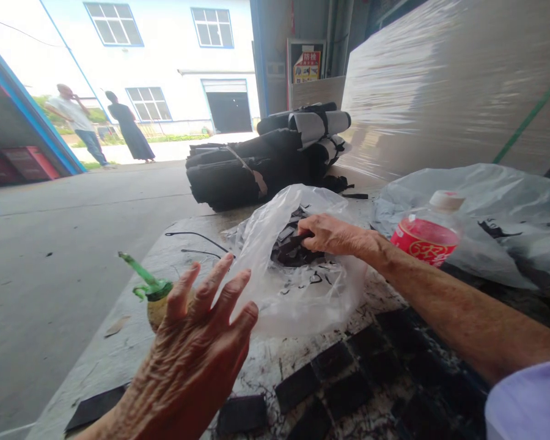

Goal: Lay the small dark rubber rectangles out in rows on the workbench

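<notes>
My right hand (330, 234) reaches into a clear plastic bag (297, 287) on the worktable and pinches small black pieces (293, 247) inside it. My left hand (197, 342) hovers with fingers spread just left of the bag's edge, holding nothing. Directly behind the left hand stands a glue bottle with a green nozzle (149, 287). Black square pieces (330, 391) lie in rows on the table near me.
A red-labelled drink bottle (428, 235) stands at the right beside another plastic bag (499, 214). Bundles of black rolled material (266, 159) sit at the table's far end. Wrapped board stacks (449, 79) rise on the right. Two people (105, 125) stand far off outside.
</notes>
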Available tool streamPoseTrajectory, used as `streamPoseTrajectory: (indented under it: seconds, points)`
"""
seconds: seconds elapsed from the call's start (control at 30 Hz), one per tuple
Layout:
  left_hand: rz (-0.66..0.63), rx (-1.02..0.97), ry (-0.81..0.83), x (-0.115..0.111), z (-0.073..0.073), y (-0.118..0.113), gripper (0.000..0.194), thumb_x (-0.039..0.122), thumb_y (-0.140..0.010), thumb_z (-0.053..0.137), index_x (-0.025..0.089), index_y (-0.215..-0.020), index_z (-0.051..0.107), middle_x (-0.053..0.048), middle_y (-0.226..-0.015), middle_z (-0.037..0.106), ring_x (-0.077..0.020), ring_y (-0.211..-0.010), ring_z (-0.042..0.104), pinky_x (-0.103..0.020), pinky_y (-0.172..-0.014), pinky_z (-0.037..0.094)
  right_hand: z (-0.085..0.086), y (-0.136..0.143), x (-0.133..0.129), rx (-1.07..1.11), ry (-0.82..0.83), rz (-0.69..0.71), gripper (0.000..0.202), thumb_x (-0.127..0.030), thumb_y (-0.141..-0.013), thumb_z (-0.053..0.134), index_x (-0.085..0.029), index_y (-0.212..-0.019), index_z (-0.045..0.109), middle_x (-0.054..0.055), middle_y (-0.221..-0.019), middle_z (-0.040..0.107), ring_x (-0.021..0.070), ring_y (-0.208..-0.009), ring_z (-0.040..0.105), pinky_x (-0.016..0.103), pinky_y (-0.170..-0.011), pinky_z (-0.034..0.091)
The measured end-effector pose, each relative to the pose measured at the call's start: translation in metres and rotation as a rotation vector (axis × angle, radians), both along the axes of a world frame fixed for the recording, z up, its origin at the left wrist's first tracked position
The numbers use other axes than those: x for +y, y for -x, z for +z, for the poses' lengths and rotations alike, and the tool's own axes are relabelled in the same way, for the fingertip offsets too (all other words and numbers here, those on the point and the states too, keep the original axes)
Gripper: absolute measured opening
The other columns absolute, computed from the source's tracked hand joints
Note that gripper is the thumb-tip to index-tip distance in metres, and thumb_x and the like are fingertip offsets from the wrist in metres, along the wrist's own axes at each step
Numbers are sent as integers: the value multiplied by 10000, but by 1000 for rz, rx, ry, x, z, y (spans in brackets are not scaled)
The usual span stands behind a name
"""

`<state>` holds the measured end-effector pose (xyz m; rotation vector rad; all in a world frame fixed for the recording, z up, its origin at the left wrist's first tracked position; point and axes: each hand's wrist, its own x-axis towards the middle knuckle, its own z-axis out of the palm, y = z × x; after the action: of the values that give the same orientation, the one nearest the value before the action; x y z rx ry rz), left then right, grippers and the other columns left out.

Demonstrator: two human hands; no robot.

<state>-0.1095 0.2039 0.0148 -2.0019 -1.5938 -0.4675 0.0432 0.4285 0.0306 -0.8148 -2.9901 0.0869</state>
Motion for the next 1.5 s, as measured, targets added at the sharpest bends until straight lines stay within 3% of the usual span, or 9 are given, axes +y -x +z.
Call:
streamPoseTrajectory:
  seconds: [0.2, 0.43, 0.63, 0.97, 1.3, 1.5]
  points:
    - [-21, 68, 11, 2, 1, -1, 179, 191, -834, 464, 211, -833, 642, -87, -1181, 599, -310, -1270, 363, -559, -1064, 175, -3, 14, -13, -45, 42, 96, 296, -311, -884, 541, -167, -1142, 532, 67, -1124, 572, 200, -941, 586, 408, -786, 494]
    - [2, -20, 4, -1, 1, -3, 161, 180, -816, 492, 204, -804, 651, -78, -1162, 616, -294, -1270, 367, -545, -1082, 158, -9, 47, -14, -179, 86, 203, 268, -309, -880, 549, -166, -1107, 554, 59, -1096, 586, 191, -911, 596, 387, -763, 503]
    - [27, -66, 3, -6, 0, -3, 126, 137, -760, 560, 199, -809, 658, -83, -1180, 609, -299, -1261, 381, -541, -1085, 161, -17, 50, -9, -142, 89, 168, 267, -307, -883, 544, -163, -1109, 554, 66, -1114, 580, 196, -934, 590, 396, -785, 495]
    - [28, -1, -13, -2, -1, -3, 180, 144, -771, 493, 218, -790, 655, -64, -1165, 619, -278, -1266, 378, -512, -1092, 156, 15, 14, -5, 70, 244, -60, 257, -317, -887, 535, -156, -1085, 563, 50, -1063, 597, 181, -866, 606, 364, -728, 515]
    - [20, 17, 29, -4, -4, 4, 192, 207, -630, 705, 212, -818, 668, -102, -1183, 603, -339, -1259, 370, -511, -1089, 136, 20, -28, -6, 382, 459, -23, 165, -289, -872, 565, -127, -866, 596, -26, -744, 606, 92, -583, 580, 239, -532, 495]
    - [-19, 100, 37, -11, -4, -15, 249, 206, -671, 695, 195, -916, 654, -109, -1205, 584, -304, -1271, 359, -449, -1110, 76, 35, -48, -22, 514, 550, -46, 143, -239, -844, 603, -132, -753, 578, -74, -590, 541, 70, -495, 538, 214, -492, 471]
